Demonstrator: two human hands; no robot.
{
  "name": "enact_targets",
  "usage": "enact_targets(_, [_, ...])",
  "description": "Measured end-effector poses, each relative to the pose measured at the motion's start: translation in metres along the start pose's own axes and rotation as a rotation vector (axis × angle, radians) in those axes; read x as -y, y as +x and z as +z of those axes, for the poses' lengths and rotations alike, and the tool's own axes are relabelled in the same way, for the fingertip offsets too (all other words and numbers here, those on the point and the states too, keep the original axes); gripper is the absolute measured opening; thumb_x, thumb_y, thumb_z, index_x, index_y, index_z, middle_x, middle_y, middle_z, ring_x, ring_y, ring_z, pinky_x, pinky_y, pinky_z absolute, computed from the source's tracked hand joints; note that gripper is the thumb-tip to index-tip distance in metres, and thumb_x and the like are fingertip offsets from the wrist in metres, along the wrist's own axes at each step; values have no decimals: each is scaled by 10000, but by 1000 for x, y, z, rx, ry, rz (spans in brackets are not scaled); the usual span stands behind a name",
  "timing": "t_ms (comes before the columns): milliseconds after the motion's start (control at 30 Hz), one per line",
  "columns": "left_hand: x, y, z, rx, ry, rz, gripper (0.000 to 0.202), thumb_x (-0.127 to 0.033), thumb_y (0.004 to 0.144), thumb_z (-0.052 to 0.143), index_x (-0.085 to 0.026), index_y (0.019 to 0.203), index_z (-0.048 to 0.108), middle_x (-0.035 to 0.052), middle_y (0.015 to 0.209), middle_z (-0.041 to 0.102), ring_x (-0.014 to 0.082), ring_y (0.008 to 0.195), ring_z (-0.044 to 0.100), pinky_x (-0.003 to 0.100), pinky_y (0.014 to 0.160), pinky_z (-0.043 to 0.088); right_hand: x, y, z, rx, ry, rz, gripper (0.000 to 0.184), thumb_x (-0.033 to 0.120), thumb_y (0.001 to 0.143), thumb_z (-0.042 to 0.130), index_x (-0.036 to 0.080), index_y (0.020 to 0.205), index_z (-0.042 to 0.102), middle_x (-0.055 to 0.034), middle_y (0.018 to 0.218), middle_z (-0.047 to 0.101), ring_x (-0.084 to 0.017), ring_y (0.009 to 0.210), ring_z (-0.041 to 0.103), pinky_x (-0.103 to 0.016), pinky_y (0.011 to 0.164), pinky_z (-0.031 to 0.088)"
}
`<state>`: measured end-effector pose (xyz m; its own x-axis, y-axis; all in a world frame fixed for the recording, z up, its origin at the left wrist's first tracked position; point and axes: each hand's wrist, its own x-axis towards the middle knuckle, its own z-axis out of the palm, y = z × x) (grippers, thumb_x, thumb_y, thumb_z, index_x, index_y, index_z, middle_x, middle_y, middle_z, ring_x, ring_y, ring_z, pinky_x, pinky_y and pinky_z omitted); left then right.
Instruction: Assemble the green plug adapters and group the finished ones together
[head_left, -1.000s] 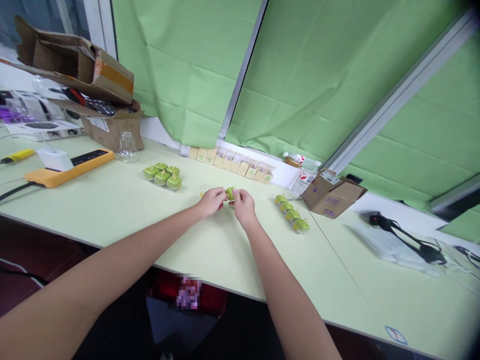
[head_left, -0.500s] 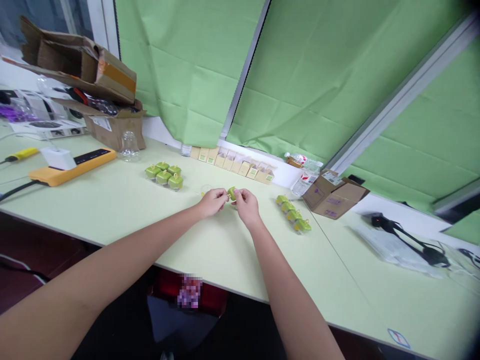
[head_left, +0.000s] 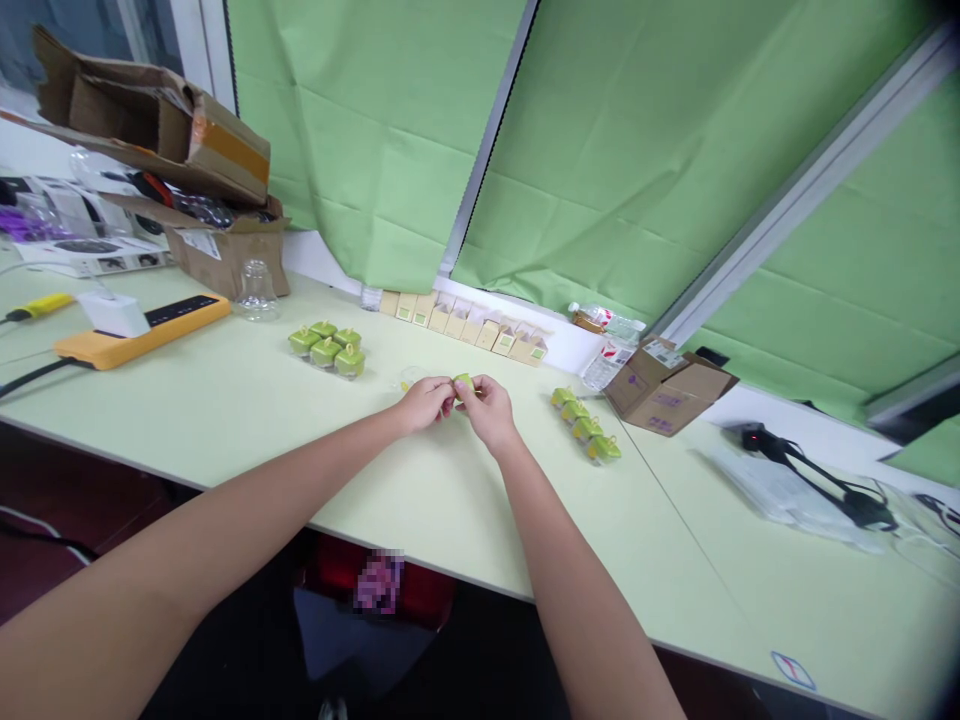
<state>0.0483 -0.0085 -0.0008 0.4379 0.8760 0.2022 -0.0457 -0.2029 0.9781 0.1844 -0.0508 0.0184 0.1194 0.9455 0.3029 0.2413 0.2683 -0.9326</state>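
Note:
Over the middle of the table, my right hand pinches a small green lid, like the lids on the little containers nearby. Against the lid's left edge, the closed fingers of my left hand press in and grip it too. Fingers cover most of the lid. Just behind my left hand lies a clear plastic piece with a bit of yellow. Several clear containers with green lids form a group to the left. Another row of green-lidded containers, with yellow inside, stands to the right.
Along the wall runs a row of small cardboard boxes. Plastic bottles and a carton stand at right, before a black cable device. An orange power strip, clear jar and stacked cartons occupy the left.
My hands have drawn closer together around the green lid, and the lid has turned slightly. The yellow loop seen between my fingers before is now hidden. The containers stay put.

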Motion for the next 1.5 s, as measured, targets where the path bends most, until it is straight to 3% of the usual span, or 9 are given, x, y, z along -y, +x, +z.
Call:
enact_targets(367, [1,1,0,17,-10,0,155,-258,720,440,-188,584,465,17,598,537,144,588,544,232,470,419,1,0,0,28,16,42,388,529,727,709,166,824,613,-26,816,649,-130,677,625,-272,626,560])
enact_targets(533, [2,1,-2,11,32,-18,146,-248,709,421,-187,579,445,6,584,538,133,570,538,229,485,423,3,1,-7,77,21,79,393,569,782,607,178,792,646,-18,766,645,-144,718,603,-273,644,540])
enact_targets(700, [5,2,-3,24,59,-39,148,-251,709,439,-172,602,506,1,586,544,135,562,574,225,475,415,1,3,-13,57,-1,147,275,445,716,659,183,799,664,-11,787,670,-135,720,593,-258,661,487])
enact_targets(900, [6,-2,-5,49,128,-8,176,-270,760,446,-165,669,554,-5,635,559,120,551,575,222,487,418,3,1,-16,101,6,139,270,374,637,724,173,810,672,-18,757,693,-123,652,571,-248,588,414])
enact_targets(1167, [8,-7,-7,58,278,57,192,-238,796,416,-164,697,563,0,601,577,128,556,574,238,547,430,-6,3,-13,53,58,141,220,270,559,734,162,737,663,-13,706,683,-128,639,591,-263,617,460])
enact_targets(1333, [8,-5,-7,43,272,53,181,-246,798,415,-173,722,562,-7,594,573,135,557,576,240,539,429,-6,3,-12,34,24,92,228,303,602,707,163,782,695,-33,753,710,-147,670,614,-270,631,474])
enact_targets(1500, [9,-4,-7,22,243,31,171,-247,786,415,-179,718,557,-13,567,555,136,547,566,236,518,412,-2,2,-14,92,-204,-4,222,306,702,599,172,788,753,-14,776,718,-151,687,592,-271,644,449])
